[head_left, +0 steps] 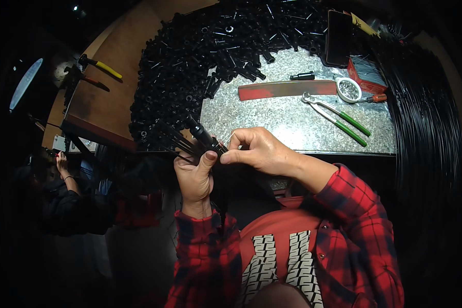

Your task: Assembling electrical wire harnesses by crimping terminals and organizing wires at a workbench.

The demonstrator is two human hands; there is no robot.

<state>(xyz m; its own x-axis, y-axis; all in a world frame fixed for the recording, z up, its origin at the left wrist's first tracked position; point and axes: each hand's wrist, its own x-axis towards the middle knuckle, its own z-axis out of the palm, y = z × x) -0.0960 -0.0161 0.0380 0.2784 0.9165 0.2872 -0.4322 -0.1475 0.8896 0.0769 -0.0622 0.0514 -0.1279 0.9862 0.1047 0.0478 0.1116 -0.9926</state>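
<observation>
My left hand (pixel 194 177) is closed round a black tubular part (pixel 203 135), thumb pressed along its near side. Several thin black cables (pixel 175 137) fan out from the same hand toward the upper left. Fingers pinched, my right hand (pixel 262 153) works at the near end of the tubular part, where small coppery bits and a fine bright strand show. Its fingertips hide whatever they grip. Both hands are just in front of the table's near edge, beside a large heap of similar black parts (pixel 190 66).
On the speckled tabletop (pixel 282 123) lie green-handled pincers (pixel 339 117), a red-brown strip (pixel 287 90), a single black part (pixel 302 76) and a white cup (pixel 348 90) of small metal pieces. Black cables (pixel 421 113) hang at right. Another person's hand (pixel 62 165) is at far left.
</observation>
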